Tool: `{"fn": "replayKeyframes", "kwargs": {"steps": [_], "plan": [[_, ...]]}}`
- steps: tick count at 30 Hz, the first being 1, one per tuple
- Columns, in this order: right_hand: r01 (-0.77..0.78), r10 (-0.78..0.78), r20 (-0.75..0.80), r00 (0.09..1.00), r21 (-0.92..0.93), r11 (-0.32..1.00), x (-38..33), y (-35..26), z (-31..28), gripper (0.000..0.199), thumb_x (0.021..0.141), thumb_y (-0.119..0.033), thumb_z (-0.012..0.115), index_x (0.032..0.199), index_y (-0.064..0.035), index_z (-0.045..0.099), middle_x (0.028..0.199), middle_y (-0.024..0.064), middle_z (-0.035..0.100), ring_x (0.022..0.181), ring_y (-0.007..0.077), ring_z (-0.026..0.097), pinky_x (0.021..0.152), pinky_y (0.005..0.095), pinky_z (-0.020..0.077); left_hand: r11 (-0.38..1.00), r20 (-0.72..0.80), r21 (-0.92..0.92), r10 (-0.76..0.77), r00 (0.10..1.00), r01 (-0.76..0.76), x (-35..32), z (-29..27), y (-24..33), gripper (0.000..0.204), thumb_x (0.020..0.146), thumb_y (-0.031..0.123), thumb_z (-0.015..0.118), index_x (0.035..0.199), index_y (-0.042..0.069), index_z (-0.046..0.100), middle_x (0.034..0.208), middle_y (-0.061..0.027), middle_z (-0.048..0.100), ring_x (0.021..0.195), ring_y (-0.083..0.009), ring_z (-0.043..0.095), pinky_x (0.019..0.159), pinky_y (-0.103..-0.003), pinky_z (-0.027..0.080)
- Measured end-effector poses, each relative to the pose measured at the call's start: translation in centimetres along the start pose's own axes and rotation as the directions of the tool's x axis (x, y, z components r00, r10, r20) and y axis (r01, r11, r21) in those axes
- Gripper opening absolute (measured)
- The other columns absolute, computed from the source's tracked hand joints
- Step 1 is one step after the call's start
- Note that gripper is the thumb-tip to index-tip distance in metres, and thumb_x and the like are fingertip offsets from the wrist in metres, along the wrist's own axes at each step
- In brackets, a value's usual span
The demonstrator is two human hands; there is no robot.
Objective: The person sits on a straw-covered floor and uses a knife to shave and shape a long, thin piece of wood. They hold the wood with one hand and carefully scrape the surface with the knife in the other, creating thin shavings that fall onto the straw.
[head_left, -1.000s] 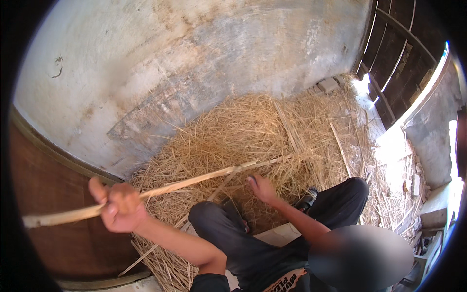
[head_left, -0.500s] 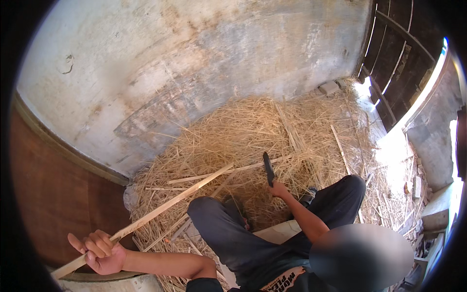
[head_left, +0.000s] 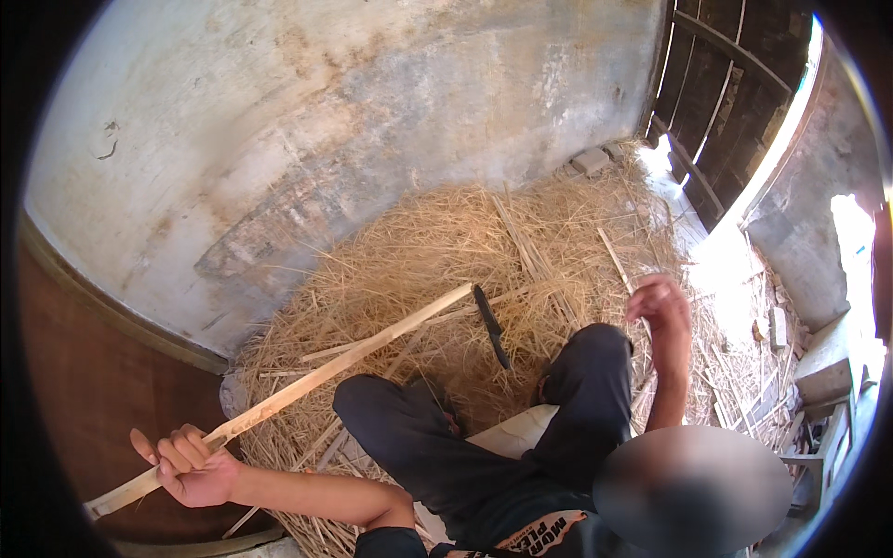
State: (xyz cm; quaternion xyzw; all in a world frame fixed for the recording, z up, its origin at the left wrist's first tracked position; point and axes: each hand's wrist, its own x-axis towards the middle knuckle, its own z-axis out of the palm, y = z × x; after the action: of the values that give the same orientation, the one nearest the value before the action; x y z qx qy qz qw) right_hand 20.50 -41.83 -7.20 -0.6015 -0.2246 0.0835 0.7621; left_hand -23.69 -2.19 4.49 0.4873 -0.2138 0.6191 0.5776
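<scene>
My left hand is closed around a long, pale strip of split bamboo or wood, with the index finger sticking out. The strip slants up to the right from my hand, over the straw. At its far end a dark-bladed knife meets the tip, its handle pointing down toward my knees. Whether the blade is lodged in the strip or only touches it, I cannot tell. My right hand is off the knife, raised above my right knee. Its fingers look bent but are smeared by motion.
Straw and shavings cover the floor before my crossed legs, with several loose strips among them. A stained wall rises behind. A brown panel stands at left, dark wooden slats at upper right. Bricks lie at right.
My right hand has let go of the knife and moved right and up. The knife now rests against the strip's far end. The left hand still grips the strip.
</scene>
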Motion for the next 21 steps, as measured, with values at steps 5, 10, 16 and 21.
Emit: {"fn": "replayKeyframes", "kwargs": {"steps": [5, 10, 16, 21], "plan": [[-0.257, 0.121, -0.384, 0.915, -0.326, 0.910, 1.5, 10.2, -6.2, 0.027, 0.108, -0.025, 0.054, 0.118, -0.0061, 0.071, 0.088, 0.0069, 0.073, 0.070, 0.0145, 0.066, 0.064, 0.0276, 0.0537, 1.000, 0.065, 0.013, -0.023, 0.998, 0.022, -0.1, -0.4, 1.2, 0.026, 0.099, -0.001, 0.048, 0.125, -0.002, 0.044, 0.066, 0.0023, 0.028, 0.052, -0.0085, 0.021, 0.057, -0.030, 0.026], [-0.383, 0.330, -0.262, 0.907, -0.840, 0.384, -4.7, 34.2, -17.4, 0.027, 0.092, -0.030, 0.070, 0.106, -0.0088, 0.079, 0.084, 0.0169, 0.078, 0.077, 0.0290, 0.078, 0.075, 0.0417, 0.0594, 1.000, -0.004, 0.000, -0.021, 1.000, 0.021, -0.4, -0.9, -1.1, 0.031, 0.098, -0.002, 0.049, 0.128, -0.007, 0.045, 0.067, 0.0020, 0.028, 0.054, -0.0088, 0.022, 0.058, -0.030, 0.025], [-0.117, 0.663, 0.229, 0.713, -0.893, 0.434, -14.1, 47.3, -14.7, 0.032, 0.088, -0.040, 0.071, 0.100, -0.0137, 0.084, 0.102, 0.0188, 0.079, 0.098, 0.0397, 0.074, 0.089, 0.0466, 0.0584, 0.999, -0.007, 0.030, -0.033, 0.999, 0.033, 0.1, -0.6, -1.7, 0.028, 0.098, -0.004, 0.048, 0.126, -0.004, 0.045, 0.066, 0.0020, 0.027, 0.053, -0.0088, 0.021, 0.057, -0.030, 0.024], [-0.544, 0.602, -0.374, 0.705, -0.830, 0.121, -19.5, 49.5, -16.9, 0.037, 0.090, -0.034, 0.066, 0.119, -0.0163, 0.080, 0.109, 0.0251, 0.076, 0.106, 0.0440, 0.072, 0.092, 0.0522, 0.0552, 0.997, -0.062, -0.023, -0.075, 0.995, 0.074, -0.1, -0.5, -5.9, 0.024, 0.097, -0.004, 0.047, 0.121, -0.001, 0.044, 0.066, 0.0016, 0.026, 0.053, -0.0089, 0.022, 0.055, -0.030, 0.026]]}}
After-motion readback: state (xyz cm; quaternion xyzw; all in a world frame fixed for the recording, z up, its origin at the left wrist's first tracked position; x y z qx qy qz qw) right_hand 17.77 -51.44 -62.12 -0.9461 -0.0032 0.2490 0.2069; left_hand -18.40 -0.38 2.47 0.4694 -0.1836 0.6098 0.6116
